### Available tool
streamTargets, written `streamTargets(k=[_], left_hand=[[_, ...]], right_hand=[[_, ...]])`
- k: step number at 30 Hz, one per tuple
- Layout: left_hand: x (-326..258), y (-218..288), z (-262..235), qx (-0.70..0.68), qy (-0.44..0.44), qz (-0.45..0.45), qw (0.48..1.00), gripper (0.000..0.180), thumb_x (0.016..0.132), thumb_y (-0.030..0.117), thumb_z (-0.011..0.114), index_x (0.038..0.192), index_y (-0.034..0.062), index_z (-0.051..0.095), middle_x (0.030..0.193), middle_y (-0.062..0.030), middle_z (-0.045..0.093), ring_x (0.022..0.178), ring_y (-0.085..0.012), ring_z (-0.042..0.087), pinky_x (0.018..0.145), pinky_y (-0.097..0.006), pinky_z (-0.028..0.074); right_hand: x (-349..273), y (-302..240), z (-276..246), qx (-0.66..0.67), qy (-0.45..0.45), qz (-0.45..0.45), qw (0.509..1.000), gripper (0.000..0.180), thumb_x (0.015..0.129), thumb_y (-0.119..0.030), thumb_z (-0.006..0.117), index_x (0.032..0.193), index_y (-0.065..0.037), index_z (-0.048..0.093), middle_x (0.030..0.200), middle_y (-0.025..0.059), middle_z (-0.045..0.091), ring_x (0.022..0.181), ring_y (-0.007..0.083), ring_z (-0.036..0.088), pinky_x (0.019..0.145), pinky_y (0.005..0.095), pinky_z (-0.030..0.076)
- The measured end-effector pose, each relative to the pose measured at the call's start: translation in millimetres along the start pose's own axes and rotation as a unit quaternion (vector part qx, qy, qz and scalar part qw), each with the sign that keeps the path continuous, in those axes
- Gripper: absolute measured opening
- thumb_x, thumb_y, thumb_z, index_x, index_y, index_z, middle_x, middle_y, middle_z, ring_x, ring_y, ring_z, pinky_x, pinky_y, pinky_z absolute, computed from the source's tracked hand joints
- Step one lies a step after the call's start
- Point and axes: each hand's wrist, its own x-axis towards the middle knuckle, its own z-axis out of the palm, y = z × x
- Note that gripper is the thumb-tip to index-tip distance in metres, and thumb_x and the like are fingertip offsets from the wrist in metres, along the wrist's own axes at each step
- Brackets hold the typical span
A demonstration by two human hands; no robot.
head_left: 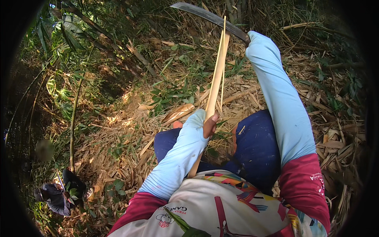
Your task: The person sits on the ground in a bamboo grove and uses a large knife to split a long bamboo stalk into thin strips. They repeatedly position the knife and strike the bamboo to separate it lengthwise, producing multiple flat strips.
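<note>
A long pale bamboo strip slants up and away from my lap. Around its lower part my left hand is closed, thumb along the strip; the light blue sleeve covers most of that hand. My right hand, also sleeved, grips the handle end of a machete. The dark curved blade reaches to the upper left and crosses the strip near its far end. Thin slivers stand beside the strip there. Whether the blade's edge is inside the bamboo cannot be made out.
Dry bamboo leaves and husks cover the ground. A brown bamboo piece lies beyond my left knee. Bamboo stems rise at left, thicker ones at upper left. Another person crouches at lower left, holding a blade-like tool.
</note>
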Motion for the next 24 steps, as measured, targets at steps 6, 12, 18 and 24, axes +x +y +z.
streamTargets(k=[6, 12, 18, 24], left_hand=[[-7, 4, -8, -0.141, -0.026, 0.021, 0.989, 0.031, 0.094, 0.032, 0.066, 0.105, 0.0033, 0.06, 0.063, -0.0001, 0.051, 0.048, -0.0092, 0.046, 0.043, -0.023, 0.035], [-2, 5, -30, -0.259, -0.083, 0.062, 0.96, 0.035, 0.097, 0.02, 0.059, 0.124, -0.0019, 0.055, 0.072, -0.004, 0.056, 0.053, -0.0117, 0.052, 0.047, -0.025, 0.042], [-7, 13, -41, -0.289, -0.079, 0.087, 0.95, 0.047, 0.092, 0.015, 0.062, 0.133, -0.0029, 0.047, 0.079, -0.0044, 0.055, 0.06, -0.0113, 0.051, 0.054, -0.024, 0.042], [-17, 24, -47, -0.291, -0.081, 0.099, 0.948, 0.062, 0.086, 0.012, 0.066, 0.141, -0.0025, 0.04, 0.082, 0.0014, 0.049, 0.069, -0.0076, 0.045, 0.064, -0.021, 0.038]], right_hand=[[68, 53, 9, 0.002, 0.021, 0.135, 0.991, 0.025, 0.088, -0.021, 0.07, 0.109, -0.012, 0.059, 0.094, 0.0152, 0.065, 0.091, 0.0326, 0.065, 0.081, 0.0421, 0.051], [71, 91, 45, 0.075, -0.012, 0.052, 0.996, 0.046, 0.077, -0.032, 0.082, 0.103, -0.003, 0.058, 0.082, 0.0108, 0.062, 0.073, 0.0257, 0.055, 0.074, 0.0356, 0.048], [27, 67, 52, 0.319, 0.064, -0.074, 0.943, 0.041, 0.08, -0.027, 0.08, 0.105, -0.001, 0.061, 0.087, 0.009, 0.069, 0.082, 0.0157, 0.066, 0.078, 0.03, 0.05], [-56, -2, 27, 0.364, 0.003, -0.165, 0.917, 0.022, 0.086, -0.01, 0.075, 0.1, -0.005, 0.059, 0.079, -0.0017, 0.058, 0.077, 0.0082, 0.056, 0.072, 0.0239, 0.045]])
